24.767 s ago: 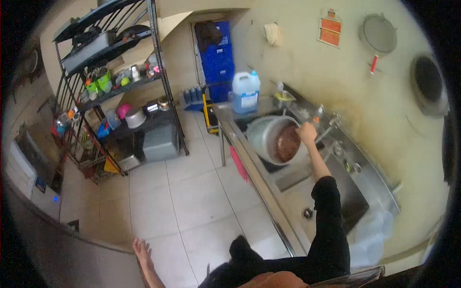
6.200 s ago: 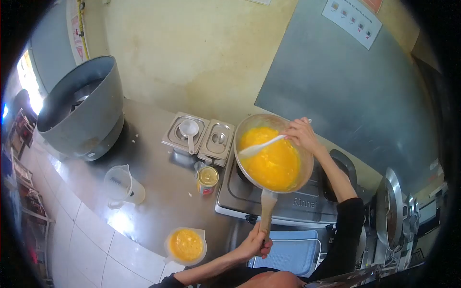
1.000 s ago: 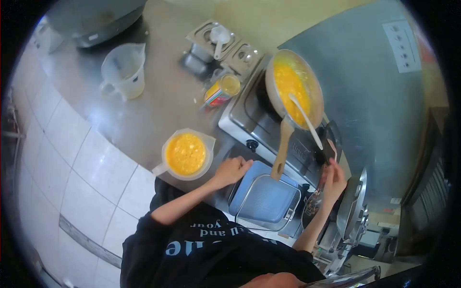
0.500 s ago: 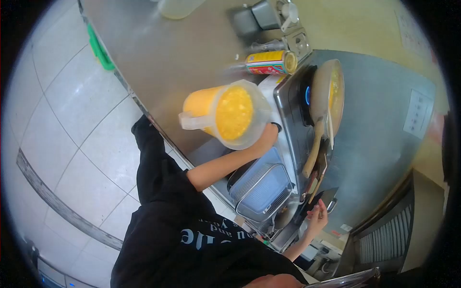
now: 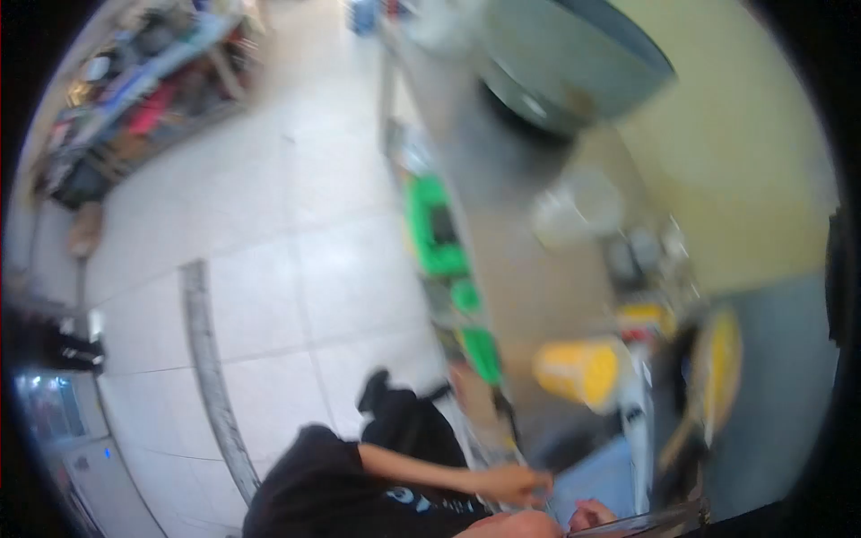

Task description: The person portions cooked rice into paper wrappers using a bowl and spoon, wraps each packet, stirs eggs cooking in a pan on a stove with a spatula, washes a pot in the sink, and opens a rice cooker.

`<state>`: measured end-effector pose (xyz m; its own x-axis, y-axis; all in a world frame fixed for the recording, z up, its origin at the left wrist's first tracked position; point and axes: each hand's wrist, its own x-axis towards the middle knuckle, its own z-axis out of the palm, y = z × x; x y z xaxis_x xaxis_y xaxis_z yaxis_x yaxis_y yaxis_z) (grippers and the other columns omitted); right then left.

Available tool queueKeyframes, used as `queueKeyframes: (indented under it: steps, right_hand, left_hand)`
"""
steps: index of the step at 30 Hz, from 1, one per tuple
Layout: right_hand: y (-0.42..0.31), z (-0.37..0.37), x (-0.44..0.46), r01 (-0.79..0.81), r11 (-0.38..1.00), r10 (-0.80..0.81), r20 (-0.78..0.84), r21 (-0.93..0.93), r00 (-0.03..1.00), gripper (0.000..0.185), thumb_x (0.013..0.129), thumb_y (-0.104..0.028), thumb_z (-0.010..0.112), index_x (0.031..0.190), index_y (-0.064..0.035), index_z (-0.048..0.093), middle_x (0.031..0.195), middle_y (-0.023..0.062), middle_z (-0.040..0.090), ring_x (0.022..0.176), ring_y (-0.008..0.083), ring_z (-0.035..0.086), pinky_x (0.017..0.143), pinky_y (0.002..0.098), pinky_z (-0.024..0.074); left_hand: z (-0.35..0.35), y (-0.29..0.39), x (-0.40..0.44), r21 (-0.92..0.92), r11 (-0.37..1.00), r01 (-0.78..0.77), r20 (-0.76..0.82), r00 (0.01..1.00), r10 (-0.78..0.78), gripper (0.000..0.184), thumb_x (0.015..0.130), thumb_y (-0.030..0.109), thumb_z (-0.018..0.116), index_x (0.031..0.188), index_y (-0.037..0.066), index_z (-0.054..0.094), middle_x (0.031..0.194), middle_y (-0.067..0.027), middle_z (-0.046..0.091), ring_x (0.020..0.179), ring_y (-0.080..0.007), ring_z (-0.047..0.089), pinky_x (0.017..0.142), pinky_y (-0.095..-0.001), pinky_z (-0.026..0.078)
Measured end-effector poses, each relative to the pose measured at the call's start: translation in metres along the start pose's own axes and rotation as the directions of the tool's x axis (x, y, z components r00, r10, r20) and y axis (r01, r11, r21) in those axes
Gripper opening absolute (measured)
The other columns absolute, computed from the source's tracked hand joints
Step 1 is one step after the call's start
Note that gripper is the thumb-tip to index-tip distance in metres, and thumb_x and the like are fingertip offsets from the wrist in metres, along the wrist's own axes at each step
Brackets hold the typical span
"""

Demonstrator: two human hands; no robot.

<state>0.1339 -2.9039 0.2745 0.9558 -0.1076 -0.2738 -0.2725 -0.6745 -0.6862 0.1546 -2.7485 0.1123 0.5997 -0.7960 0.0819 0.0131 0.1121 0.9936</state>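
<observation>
Motion blur softens the whole head view. My left hand (image 5: 516, 484) is low in the view, beside a blue plastic basket (image 5: 596, 480); its fingers are smeared. By the basket's lower edge is my right hand (image 5: 592, 516), with fingers that look curled, though the blur hides whether anything is in them. On the steel counter stands a jug of yellow-orange liquid (image 5: 581, 372), apart from both hands. To the right, a frying pan (image 5: 722, 368) with yellow content sits on the stove, its handle pointing down toward my hands.
A yellow-labelled can (image 5: 647, 316) is next to the stove. Farther along the steel counter (image 5: 538, 296) are a translucent container (image 5: 578, 211) and a large grey pot (image 5: 574, 63). Green items (image 5: 435, 224) line the counter's floor side. A loaded shelf (image 5: 148, 90) stands across the tiled floor.
The view has swung toward the far counter and floor, showing the large pot and shelf. My left hand has left the stove front by the jug; both hands now lie close together near the basket.
</observation>
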Motion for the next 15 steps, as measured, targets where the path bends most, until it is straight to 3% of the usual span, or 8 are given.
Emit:
queueKeyframes:
  steps: [2,4,5,8,11,12,13,15]
  right_hand:
    - [-0.002,0.049,0.022,0.037,0.998,-0.054,0.341,0.054,0.939,0.024,0.081,-0.026,0.058,0.076,-0.0030,0.058,0.067,0.0071,0.055,0.059,0.0163,0.050,0.056,0.0304,0.0414]
    - [-0.017,0.105,0.053,0.104,0.994,-0.101,0.648,0.034,0.755,0.016,0.085,-0.007,0.059,0.098,-0.0011,0.064,0.084,0.0082,0.064,0.070,0.0141,0.057,0.064,0.0264,0.0465]
    - [-0.039,0.140,0.079,-0.093,0.994,0.099,0.778,-0.052,0.621,0.018,0.086,-0.012,0.060,0.099,0.0000,0.063,0.078,0.0054,0.062,0.063,0.0078,0.049,0.059,0.0238,0.0428]
    - [-0.025,0.272,0.146,0.046,0.996,0.053,0.894,-0.081,0.445,0.030,0.090,-0.021,0.045,0.100,0.0034,0.060,0.069,0.0070,0.060,0.061,0.0166,0.054,0.059,0.0307,0.0455]
    - [0.017,0.429,0.225,0.102,0.979,-0.203,0.889,0.177,0.409,0.055,0.096,-0.035,0.022,0.103,0.0099,0.055,0.055,0.0086,0.057,0.056,0.0267,0.057,0.059,0.0395,0.0475]
    - [-0.082,0.433,0.167,0.488,0.867,-0.363,0.797,0.098,0.483,0.045,0.093,-0.031,0.033,0.106,0.0055,0.055,0.060,0.0079,0.057,0.057,0.0230,0.056,0.057,0.0358,0.0470]
    - [-0.164,0.452,0.119,0.688,0.720,-0.501,0.753,0.088,0.428,0.037,0.089,-0.028,0.043,0.109,0.0011,0.056,0.066,0.0073,0.057,0.058,0.0192,0.056,0.056,0.0322,0.0466]
    - [-0.263,0.491,0.063,0.790,0.563,-0.600,0.778,0.244,0.187,0.036,0.082,-0.021,0.065,0.115,-0.0076,0.058,0.077,0.0061,0.058,0.059,0.0117,0.055,0.053,0.0249,0.0457]
  left_hand:
    - [-0.027,-0.005,-0.065,-0.072,0.994,-0.076,-0.137,0.988,0.066,0.031,0.088,0.031,0.052,0.111,0.011,0.050,0.077,-0.0115,0.057,0.070,-0.0239,0.057,0.062,-0.0358,0.042]
    - [-0.060,0.003,-0.133,-0.114,0.978,-0.172,-0.401,0.909,0.113,0.039,0.089,0.035,0.047,0.114,0.004,0.049,0.099,-0.0142,0.060,0.096,-0.0293,0.059,0.080,-0.0371,0.042]
    - [-0.090,0.003,-0.166,0.018,0.962,0.273,-0.329,0.910,-0.252,0.031,0.091,0.029,0.051,0.116,0.011,0.048,0.065,-0.0064,0.051,0.060,-0.0166,0.051,0.057,-0.0321,0.041]
    - [-0.165,0.041,-0.295,-0.198,0.976,0.092,-0.750,0.627,-0.211,0.029,0.092,0.023,0.051,0.117,0.010,0.046,0.082,-0.0007,0.052,0.080,-0.0107,0.052,0.071,-0.0275,0.042]
    - [-0.197,0.146,-0.428,0.125,0.990,0.061,-0.957,0.271,0.104,0.039,0.091,0.021,0.053,0.126,0.010,0.041,0.114,-0.0061,0.051,0.106,-0.0148,0.048,0.088,-0.0335,0.038]
    - [-0.193,0.190,-0.461,0.270,0.959,0.088,-0.955,0.148,0.256,0.044,0.091,0.023,0.052,0.131,0.010,0.039,0.126,-0.0096,0.047,0.119,-0.0177,0.043,0.097,-0.0355,0.035]
    - [-0.191,0.229,-0.504,0.391,0.920,0.001,-0.913,0.128,0.388,0.048,0.091,0.024,0.052,0.133,0.009,0.036,0.134,-0.0126,0.038,0.126,-0.0212,0.034,0.102,-0.0369,0.028]
    - [-0.176,0.274,-0.554,0.617,0.776,-0.133,-0.771,0.097,0.629,0.054,0.091,0.026,0.052,0.137,0.007,0.031,0.144,-0.0176,0.026,0.135,-0.0267,0.024,0.107,-0.0381,0.020]
